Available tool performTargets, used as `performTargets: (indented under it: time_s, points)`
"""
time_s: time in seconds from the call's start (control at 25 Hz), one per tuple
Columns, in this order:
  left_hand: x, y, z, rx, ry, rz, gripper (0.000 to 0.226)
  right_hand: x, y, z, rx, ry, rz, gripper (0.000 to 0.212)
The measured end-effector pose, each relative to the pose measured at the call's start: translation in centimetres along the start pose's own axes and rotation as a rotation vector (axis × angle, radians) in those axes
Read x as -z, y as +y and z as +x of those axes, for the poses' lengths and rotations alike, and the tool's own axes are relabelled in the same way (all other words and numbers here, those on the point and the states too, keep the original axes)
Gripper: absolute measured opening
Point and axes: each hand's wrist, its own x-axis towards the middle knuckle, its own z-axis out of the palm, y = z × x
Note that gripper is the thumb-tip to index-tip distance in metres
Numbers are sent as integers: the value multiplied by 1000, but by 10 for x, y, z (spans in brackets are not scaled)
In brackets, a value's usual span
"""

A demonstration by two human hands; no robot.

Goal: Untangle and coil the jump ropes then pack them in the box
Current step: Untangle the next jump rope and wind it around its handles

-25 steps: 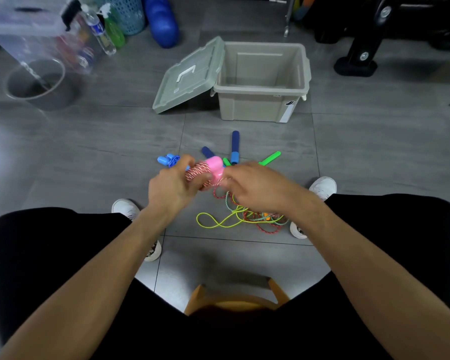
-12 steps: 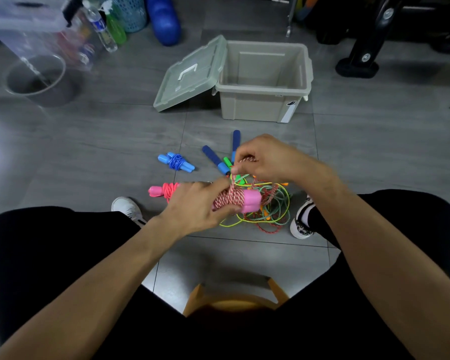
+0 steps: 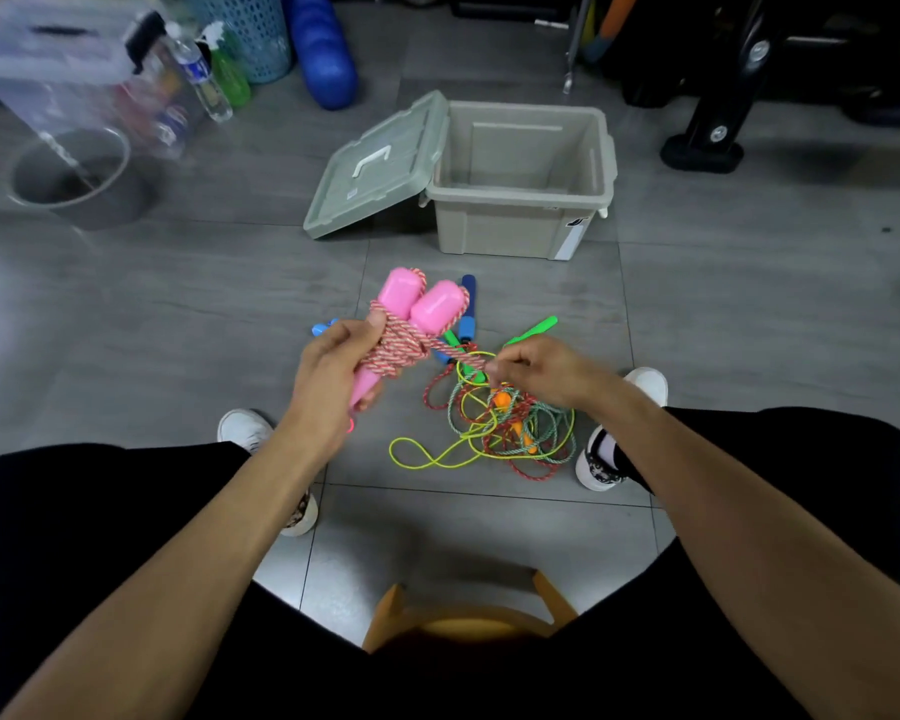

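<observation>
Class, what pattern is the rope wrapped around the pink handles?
Red-and-white twisted stripes on the rope, clearest in the head view.

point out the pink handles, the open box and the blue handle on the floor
pink handles [image 3: 437,306]: head view, cap of right handle
open box [image 3: 500,231]: head view, front wall
blue handle [image 3: 467,309]: head view, shaft

Both bare forearms reach forward and converge over the knees. The left hand [image 3: 333,371] curls its fingers around the pink rope handles [image 3: 417,306], thumb on top; the right hand [image 3: 546,371], knuckles up, pinches the striped cord [image 3: 458,356] stretched taut between the two grips.
</observation>
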Motion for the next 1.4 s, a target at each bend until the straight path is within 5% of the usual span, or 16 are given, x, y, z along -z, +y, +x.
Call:
performTargets:
  time_s: [0.24,0.44,0.72,0.84,1.0,1.16,1.4]
  points:
    - [5,-5,14,56,107,269,32,-49,-46,-12,194,-131,-417,24]
    - [9,-29,18,-113,36,964,39,-35,-71,-19,252,-99,-679,15]
    - [4,-33,14,-242,97,1308,40,-32,-83,-20,271,-72,-777,18]
    - [-10,-30,0,-504,23,1401,38,-8,-76,-11,174,48,-675,13]
    - [-21,-31,-16,-742,-134,1378,36,7,-62,2,163,106,-449,27]
    - [-17,-22,-16,-451,-122,1197,44,-7,-52,5,130,113,-154,20]
    - [-12,-1,-11,144,-217,351,33,-15,-56,8,291,354,32,18]
